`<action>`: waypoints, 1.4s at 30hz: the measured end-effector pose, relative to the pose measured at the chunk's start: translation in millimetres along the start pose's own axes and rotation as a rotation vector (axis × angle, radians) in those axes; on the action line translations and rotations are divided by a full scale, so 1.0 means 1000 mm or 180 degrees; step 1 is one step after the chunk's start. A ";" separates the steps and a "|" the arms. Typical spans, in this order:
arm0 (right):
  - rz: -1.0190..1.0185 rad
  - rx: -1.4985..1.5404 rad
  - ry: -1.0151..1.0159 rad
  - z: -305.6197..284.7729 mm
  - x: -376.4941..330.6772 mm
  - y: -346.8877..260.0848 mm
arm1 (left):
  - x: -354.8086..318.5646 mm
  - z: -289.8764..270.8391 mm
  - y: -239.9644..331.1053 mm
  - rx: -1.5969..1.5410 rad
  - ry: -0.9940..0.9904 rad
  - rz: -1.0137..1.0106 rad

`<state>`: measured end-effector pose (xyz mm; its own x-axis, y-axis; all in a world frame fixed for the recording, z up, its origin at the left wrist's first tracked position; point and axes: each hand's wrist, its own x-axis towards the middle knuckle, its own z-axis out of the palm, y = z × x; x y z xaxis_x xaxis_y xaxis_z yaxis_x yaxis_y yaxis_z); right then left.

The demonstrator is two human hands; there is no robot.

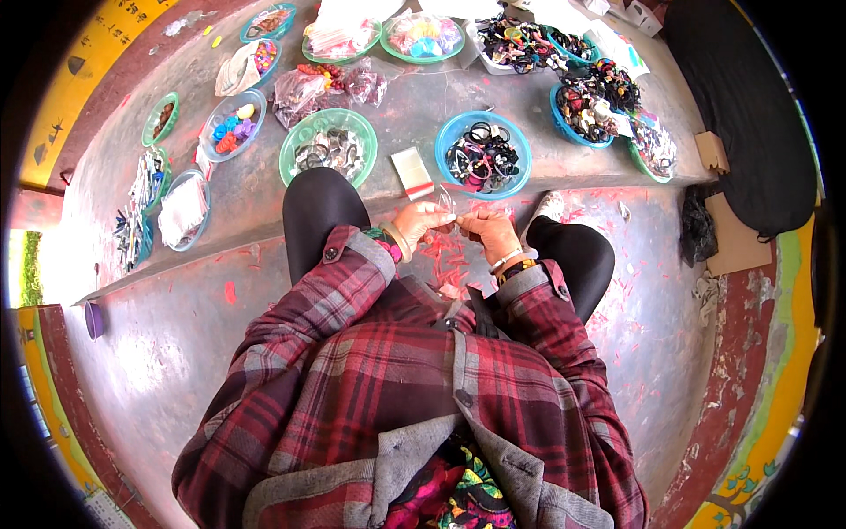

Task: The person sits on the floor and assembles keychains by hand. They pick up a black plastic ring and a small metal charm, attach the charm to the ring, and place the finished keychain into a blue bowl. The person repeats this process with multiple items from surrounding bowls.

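Observation:
In front of my knees, my left hand (423, 222) and my right hand (492, 234) are pinched close together. Between their fingertips is a small, thin, see-through piece (448, 203), too fine to name for certain. Just beyond them on the ledge stands a blue basin (444, 183) of hair ties (481, 159), mostly black with some pink. A green basin (370, 132) to its left holds small grey and white packets (330, 154). Between the two basins lies a flat pale box (411, 169) with a red end.
More basins with hair ties, colourful pieces and packets spread along the ledge (414, 97). Plastic bags with red beads (330, 84) lie behind the green basin. Red scraps (449, 264) litter the floor below my hands. A black bag (698, 225) and cardboard (736, 234) are at right.

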<state>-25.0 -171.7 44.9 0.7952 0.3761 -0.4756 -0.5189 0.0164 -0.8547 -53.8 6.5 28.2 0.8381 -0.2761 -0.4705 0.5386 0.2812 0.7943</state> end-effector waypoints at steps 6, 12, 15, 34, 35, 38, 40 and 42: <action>-0.0046 0.0081 -0.0051 0.000 0.000 0.000 | -0.001 0.001 0.003 -0.0023 0.0020 -0.0038; -0.0005 0.0188 -0.0115 -0.002 0.002 0.002 | -0.001 0.004 0.004 -0.0279 0.0091 -0.0036; 0.0128 0.0422 -0.0118 0.000 0.000 0.000 | 0.004 -0.001 -0.001 -0.0425 0.0030 0.0043; 0.0168 0.0212 -0.0154 -0.007 0.007 0.008 | 0.004 -0.002 -0.007 0.0578 0.0302 0.0373; 0.0199 0.0187 -0.0087 -0.002 0.003 0.001 | 0.003 -0.001 -0.006 0.0654 0.0309 0.0417; 0.0327 -0.0085 -0.0130 0.000 0.001 -0.001 | -0.001 0.005 -0.002 0.0601 0.0334 0.0779; 0.0380 -0.0194 -0.0193 -0.003 0.002 0.002 | -0.001 0.005 -0.003 0.0689 0.0444 0.0751; 0.0394 -0.0166 -0.0211 -0.004 0.005 0.006 | 0.000 0.004 -0.004 0.0718 0.0462 0.0748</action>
<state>-23.3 -173.9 36.6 0.7028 0.4326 -0.5648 -0.5934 -0.0815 -0.8008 -56.2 1.4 26.3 0.9491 -0.0900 -0.3019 0.3106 0.1071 0.9445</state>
